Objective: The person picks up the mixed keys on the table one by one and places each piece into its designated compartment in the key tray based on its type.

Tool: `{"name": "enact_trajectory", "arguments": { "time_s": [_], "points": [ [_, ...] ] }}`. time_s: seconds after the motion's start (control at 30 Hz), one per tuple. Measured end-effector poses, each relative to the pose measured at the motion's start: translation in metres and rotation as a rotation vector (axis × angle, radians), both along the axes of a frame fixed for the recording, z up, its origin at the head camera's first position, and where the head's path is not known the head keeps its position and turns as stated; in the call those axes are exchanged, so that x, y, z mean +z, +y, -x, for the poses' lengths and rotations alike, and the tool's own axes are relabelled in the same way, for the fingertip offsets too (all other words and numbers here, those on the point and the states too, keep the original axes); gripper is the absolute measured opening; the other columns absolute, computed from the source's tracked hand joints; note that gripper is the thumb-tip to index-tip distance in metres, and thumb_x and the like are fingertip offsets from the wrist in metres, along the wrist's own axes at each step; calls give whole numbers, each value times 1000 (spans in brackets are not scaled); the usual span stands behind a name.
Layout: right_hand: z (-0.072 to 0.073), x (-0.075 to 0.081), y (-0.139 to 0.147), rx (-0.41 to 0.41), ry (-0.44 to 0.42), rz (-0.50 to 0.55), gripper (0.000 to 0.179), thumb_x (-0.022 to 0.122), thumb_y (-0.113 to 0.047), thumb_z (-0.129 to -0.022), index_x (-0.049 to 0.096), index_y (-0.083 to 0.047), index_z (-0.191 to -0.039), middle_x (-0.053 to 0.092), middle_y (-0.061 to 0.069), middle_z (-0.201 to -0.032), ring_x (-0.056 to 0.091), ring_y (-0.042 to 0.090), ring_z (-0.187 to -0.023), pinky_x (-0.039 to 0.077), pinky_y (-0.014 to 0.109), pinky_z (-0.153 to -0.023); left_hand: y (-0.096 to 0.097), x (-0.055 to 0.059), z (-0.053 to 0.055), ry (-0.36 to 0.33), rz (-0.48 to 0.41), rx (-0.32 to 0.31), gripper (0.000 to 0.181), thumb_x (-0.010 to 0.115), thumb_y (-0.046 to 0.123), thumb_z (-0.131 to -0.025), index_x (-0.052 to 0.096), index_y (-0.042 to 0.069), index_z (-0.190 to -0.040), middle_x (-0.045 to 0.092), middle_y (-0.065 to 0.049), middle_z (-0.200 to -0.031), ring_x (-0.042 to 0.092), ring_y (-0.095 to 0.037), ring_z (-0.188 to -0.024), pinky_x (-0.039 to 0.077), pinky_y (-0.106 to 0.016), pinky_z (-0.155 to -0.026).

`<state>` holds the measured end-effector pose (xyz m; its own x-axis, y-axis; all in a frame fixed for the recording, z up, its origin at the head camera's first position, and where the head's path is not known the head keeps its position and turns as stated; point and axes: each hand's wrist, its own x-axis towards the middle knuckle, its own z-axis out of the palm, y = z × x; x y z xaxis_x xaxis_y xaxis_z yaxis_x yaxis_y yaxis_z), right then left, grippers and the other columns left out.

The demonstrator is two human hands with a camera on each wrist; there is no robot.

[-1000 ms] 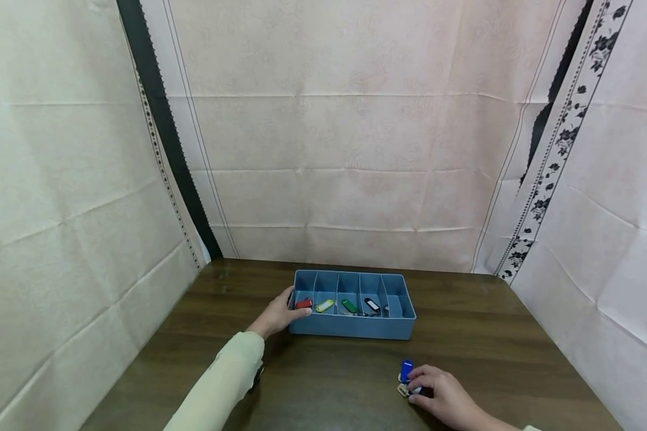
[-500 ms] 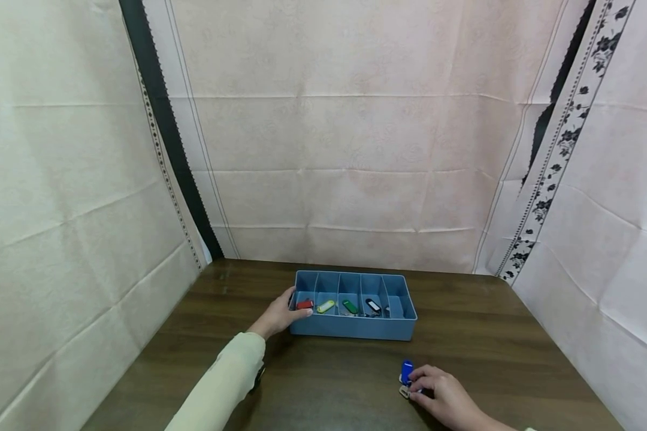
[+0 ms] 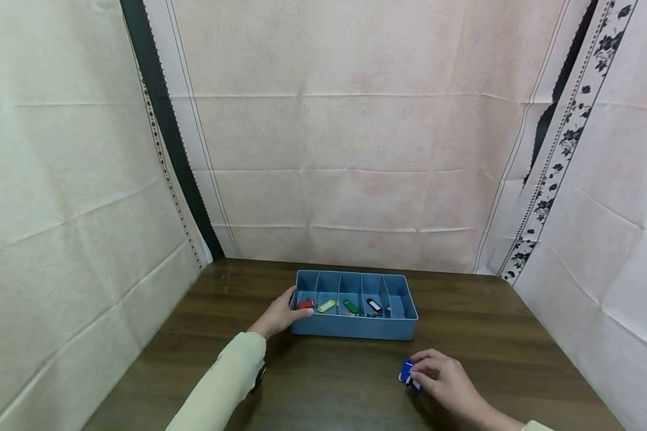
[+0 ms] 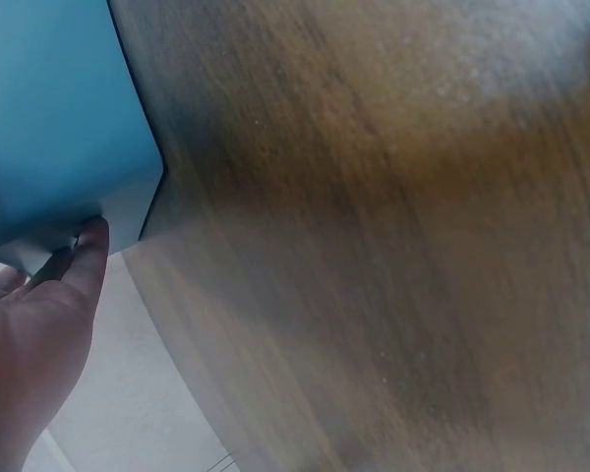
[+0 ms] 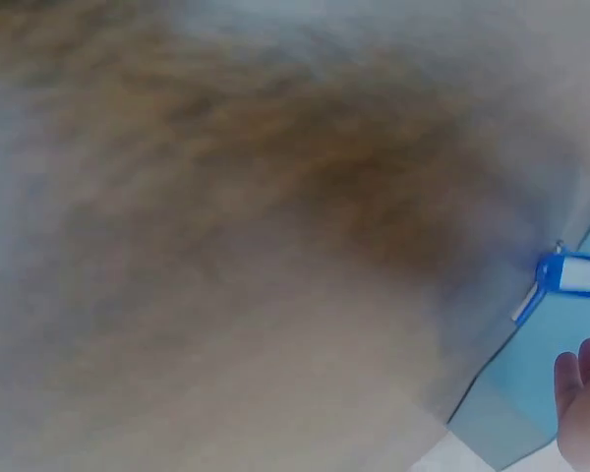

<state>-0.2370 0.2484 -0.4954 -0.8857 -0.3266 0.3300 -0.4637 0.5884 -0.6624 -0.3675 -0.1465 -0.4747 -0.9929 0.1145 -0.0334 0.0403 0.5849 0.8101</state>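
Observation:
A blue divided box [image 3: 353, 327] stands on the table. My left hand [image 3: 277, 312] grips its left end, the thumb over the rim and the fingers at the end wall; the left wrist view shows this hand [image 4: 44, 334] against the box. Right of the box's front, my right hand [image 3: 446, 381] pinches blue key tags [image 3: 405, 371] between thumb and fingers, just above the tabletop. In the right wrist view a blue key tag [image 5: 582, 275] with a white label appears beyond the fingertips [image 5: 567, 372]; how many tags I hold is hard to tell.
In separate compartments lie a red key tag [image 3: 305, 304], a yellow one [image 3: 326, 306], a green one [image 3: 350, 306] and a black one [image 3: 374, 305]. The rightmost compartment shows a small greyish bit. Pale cloth [image 3: 356, 149] hangs behind the brown table [image 3: 323, 383].
My right hand has risen a little, and the blue key tags have shifted in its fingers. The pale metallic piece below the fingertips no longer shows. My left hand and the box stay put.

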Motion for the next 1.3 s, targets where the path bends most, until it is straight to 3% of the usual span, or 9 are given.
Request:
{"name": "enact_trajectory", "arguments": {
  "time_s": [0.33,0.57,0.67,0.8,0.97,1.17,1.3],
  "points": [
    [10,14,-9,-132,105,107,14,80,-8,-83,76,-21,-79,70,-6,-100,66,6,-90,55,22,-74,2,3,-2,-8,-8,4,99,74,54,-83,24,14,-158,34,-19,-156,34,-43,-140,31,-65,-108],
    [22,31,-13,-209,18,150,8,77,-12,-88,77,-19,-84,71,6,-108,65,13,-92,54,24,-74,2,2,-1,-9,-4,4,93,73,48,-87,24,13,-158,34,-19,-156,34,-42,-140,30,-64,-108],
    [29,39,-14,-233,21,148,4,74,-15,-90,78,-13,-89,70,7,-110,66,18,-95,54,24,-76,2,0,-1,-6,-4,-2,95,74,50,-86,24,13,-157,34,-19,-156,34,-42,-140,30,-65,-108],
    [39,51,-14,-262,51,163,11,72,-16,-93,78,-7,-93,70,8,-111,67,23,-100,53,21,-79,2,-1,1,0,-4,-9,92,74,47,-87,24,13,-157,34,-18,-156,35,-42,-139,31,-65,-107],
    [56,64,-15,-299,13,215,22,69,-23,-96,76,-3,-101,68,11,-116,65,25,-103,52,18,-77,2,0,2,0,-3,-5,90,73,45,-89,24,13,-157,35,-18,-156,35,-41,-140,31,-64,-108],
    [81,69,-18,-387,8,238,27,68,-25,-96,75,-2,-109,67,15,-119,64,27,-106,50,16,-78,1,1,1,3,-11,-7,96,75,50,-85,25,13,-157,35,-18,-155,36,-42,-139,31,-65,-108],
    [96,71,-21,-439,-9,255,29,66,-27,-98,74,-4,-113,67,14,-120,63,27,-107,51,24,-84,0,1,0,6,-16,-7,99,75,54,-82,25,13,-157,36,-17,-155,36,-42,-139,31,-65,-107]
  ]
}}
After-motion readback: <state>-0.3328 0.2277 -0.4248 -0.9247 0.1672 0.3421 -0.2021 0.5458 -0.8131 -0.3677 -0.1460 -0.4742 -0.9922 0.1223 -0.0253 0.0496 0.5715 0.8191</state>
